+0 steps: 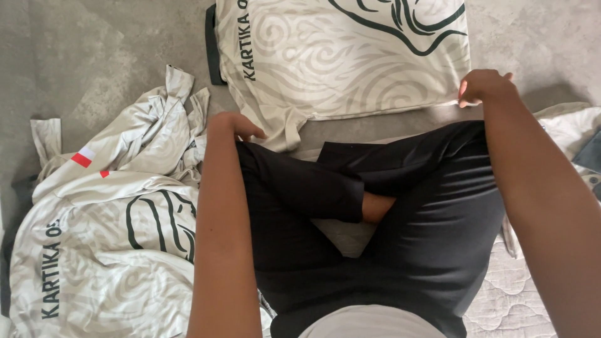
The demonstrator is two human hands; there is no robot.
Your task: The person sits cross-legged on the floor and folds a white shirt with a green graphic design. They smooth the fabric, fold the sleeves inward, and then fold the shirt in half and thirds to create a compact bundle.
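Cream-and-grey fabric everywhere here, swirly print with dark line art on it. One folded jersey (341, 59) lies flat on the grey carpet (94, 50) toward the far edge, straight ahead of the person, who sits cross-legged in black trousers (400, 238). Right hand (483, 86) is at the near right corner of that folded jersey, fingers curled in and pinching the hem there. Left hand (235, 125) is down at the jersey's near left corner by the short sleeve, fingers bent over and touching the cloth, though I can't really tell if it's properly gripping or just resting on it. Off toward the left edge of the carpet there's a loose heap of matching jerseys (119, 225), crumpled and overlapping, one with a small red and white patch. On the right side a bit of quilted pale mat (507, 300) peeks out under the knee
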